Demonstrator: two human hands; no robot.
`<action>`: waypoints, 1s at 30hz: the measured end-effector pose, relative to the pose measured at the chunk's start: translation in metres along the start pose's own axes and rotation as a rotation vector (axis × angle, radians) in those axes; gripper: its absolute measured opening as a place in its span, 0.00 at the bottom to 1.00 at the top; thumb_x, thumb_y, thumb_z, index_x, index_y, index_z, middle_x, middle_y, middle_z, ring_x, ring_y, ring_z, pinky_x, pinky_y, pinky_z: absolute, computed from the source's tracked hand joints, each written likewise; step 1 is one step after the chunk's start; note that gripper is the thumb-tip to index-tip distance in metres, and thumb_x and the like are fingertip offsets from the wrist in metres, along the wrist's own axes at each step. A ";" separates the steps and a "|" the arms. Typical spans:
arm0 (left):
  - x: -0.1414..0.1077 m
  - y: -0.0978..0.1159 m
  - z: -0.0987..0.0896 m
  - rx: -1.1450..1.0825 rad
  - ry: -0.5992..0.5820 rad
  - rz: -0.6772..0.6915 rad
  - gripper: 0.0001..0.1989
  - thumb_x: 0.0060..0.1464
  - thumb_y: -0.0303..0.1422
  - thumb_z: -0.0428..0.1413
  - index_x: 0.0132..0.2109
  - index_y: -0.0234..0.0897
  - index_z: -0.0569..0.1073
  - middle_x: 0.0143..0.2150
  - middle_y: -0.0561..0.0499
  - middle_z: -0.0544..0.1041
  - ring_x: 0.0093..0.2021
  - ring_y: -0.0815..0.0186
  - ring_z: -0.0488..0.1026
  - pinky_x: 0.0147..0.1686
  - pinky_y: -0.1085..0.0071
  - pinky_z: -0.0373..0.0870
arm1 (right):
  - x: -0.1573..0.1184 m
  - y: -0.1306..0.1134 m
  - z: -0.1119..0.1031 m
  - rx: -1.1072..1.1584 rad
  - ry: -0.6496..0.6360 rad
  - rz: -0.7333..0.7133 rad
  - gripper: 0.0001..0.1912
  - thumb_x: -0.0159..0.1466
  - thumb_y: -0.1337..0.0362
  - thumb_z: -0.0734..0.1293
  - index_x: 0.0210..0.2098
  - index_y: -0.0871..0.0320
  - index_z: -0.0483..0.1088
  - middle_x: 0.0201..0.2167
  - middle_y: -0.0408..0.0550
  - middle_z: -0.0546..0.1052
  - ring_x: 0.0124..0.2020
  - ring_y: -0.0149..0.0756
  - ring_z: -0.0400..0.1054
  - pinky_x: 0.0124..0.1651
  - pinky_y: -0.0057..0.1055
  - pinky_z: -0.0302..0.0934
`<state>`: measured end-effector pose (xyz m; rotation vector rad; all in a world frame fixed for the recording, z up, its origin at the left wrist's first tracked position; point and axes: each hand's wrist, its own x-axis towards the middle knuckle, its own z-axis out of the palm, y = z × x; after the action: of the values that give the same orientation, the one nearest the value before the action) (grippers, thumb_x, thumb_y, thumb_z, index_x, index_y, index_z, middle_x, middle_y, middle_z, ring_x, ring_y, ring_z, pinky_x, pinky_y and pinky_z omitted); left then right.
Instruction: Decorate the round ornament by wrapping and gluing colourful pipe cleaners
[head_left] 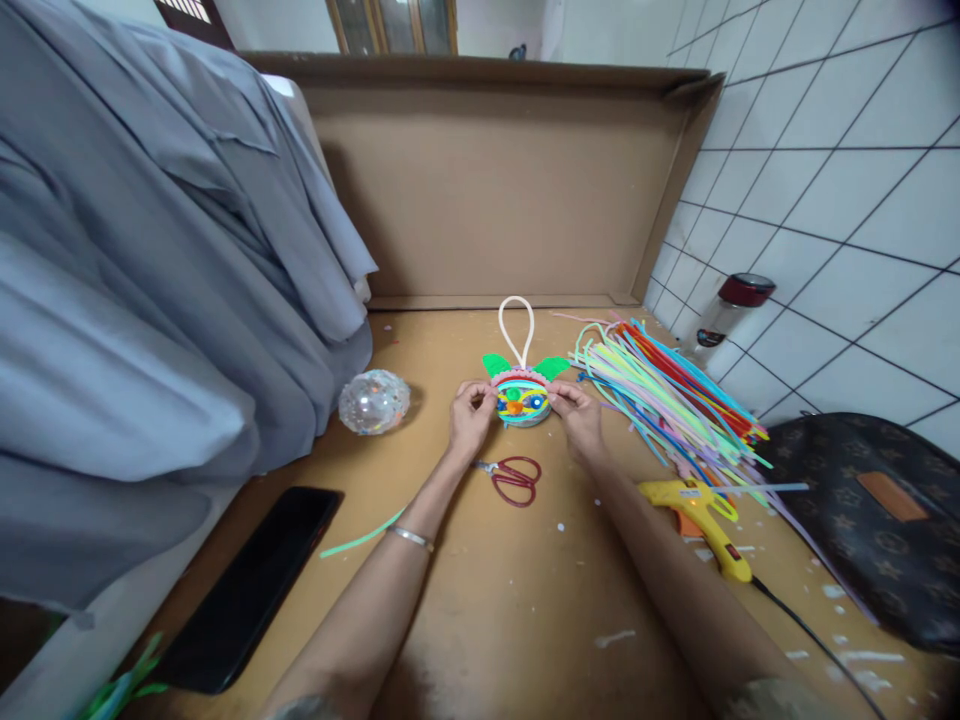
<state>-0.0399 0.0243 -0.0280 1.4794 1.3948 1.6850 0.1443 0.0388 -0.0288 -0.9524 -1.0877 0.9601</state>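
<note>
A round craft ornament sits in front of me, wound with bands of coloured pipe cleaner. It has blue eyes, an orange nose, green leaf-like ears and a white loop rising from its top. My left hand pinches its left edge with thumb and forefinger. On the opposite edge my right hand grips it the same way. Red-handled scissors lie just below the ornament, their blades partly hidden by my left forearm. A light green pipe cleaner lies beside that forearm.
Left of my hands stands a clear round ball; a black phone lies nearer. To the right are a pipe cleaner bundle, a yellow glue gun with cord, a dark bag and a bottle. Cardboard stands behind.
</note>
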 end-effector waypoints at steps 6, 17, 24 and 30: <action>0.002 -0.004 -0.001 -0.029 -0.010 -0.021 0.08 0.52 0.36 0.56 0.28 0.37 0.71 0.35 0.49 0.76 0.38 0.65 0.74 0.42 0.68 0.72 | -0.002 -0.003 0.001 0.023 -0.040 0.030 0.13 0.48 0.56 0.74 0.32 0.55 0.77 0.36 0.46 0.79 0.40 0.40 0.72 0.47 0.39 0.67; 0.001 0.000 -0.003 -0.067 -0.027 -0.068 0.09 0.51 0.37 0.56 0.29 0.37 0.72 0.31 0.51 0.74 0.33 0.66 0.72 0.38 0.70 0.71 | 0.000 -0.004 0.003 0.122 0.002 0.128 0.16 0.49 0.51 0.73 0.30 0.55 0.73 0.26 0.42 0.76 0.29 0.33 0.68 0.39 0.33 0.65; 0.000 0.003 -0.002 -0.092 -0.030 -0.089 0.09 0.51 0.38 0.57 0.29 0.36 0.72 0.32 0.51 0.74 0.34 0.67 0.71 0.39 0.70 0.69 | 0.000 -0.004 0.003 0.145 0.023 0.123 0.15 0.45 0.56 0.76 0.28 0.56 0.73 0.24 0.40 0.76 0.28 0.32 0.67 0.37 0.31 0.63; 0.000 0.005 -0.002 -0.125 -0.024 -0.104 0.08 0.49 0.37 0.57 0.28 0.36 0.72 0.30 0.52 0.74 0.32 0.67 0.70 0.37 0.71 0.68 | 0.002 -0.003 0.003 0.204 0.016 0.152 0.15 0.42 0.59 0.77 0.26 0.56 0.73 0.24 0.40 0.76 0.28 0.31 0.68 0.37 0.30 0.64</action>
<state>-0.0405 0.0222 -0.0230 1.3314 1.3059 1.6535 0.1419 0.0405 -0.0251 -0.8813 -0.8941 1.1627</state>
